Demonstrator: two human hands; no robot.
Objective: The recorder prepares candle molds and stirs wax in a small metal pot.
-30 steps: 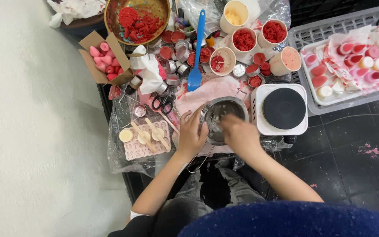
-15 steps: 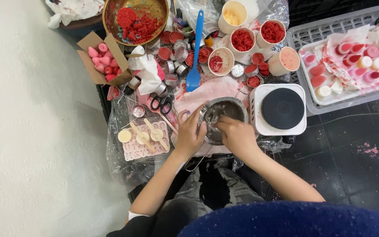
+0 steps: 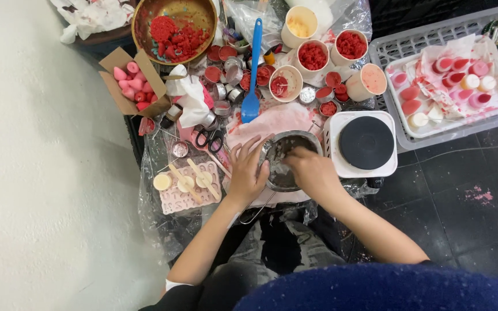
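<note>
A small metal pot (image 3: 283,151) sits on a pink-stained cloth in front of me. My left hand (image 3: 248,171) grips the pot's left rim and steadies it. My right hand (image 3: 312,171) reaches down into the pot, fingers bent inside it; what they touch is hidden. The pot's wire handle points toward my lap.
A white hot plate with a black disc (image 3: 366,143) stands right of the pot. A pink mould with wooden sticks (image 3: 191,183) lies to the left. Behind are scissors (image 3: 208,138), a blue spatula (image 3: 253,75), cups of red wax (image 3: 313,57), a bronze bowl (image 3: 174,29) and a grey basket (image 3: 451,75).
My right hand has slid a little deeper and leftward inside the pot. My left hand keeps its hold on the rim.
</note>
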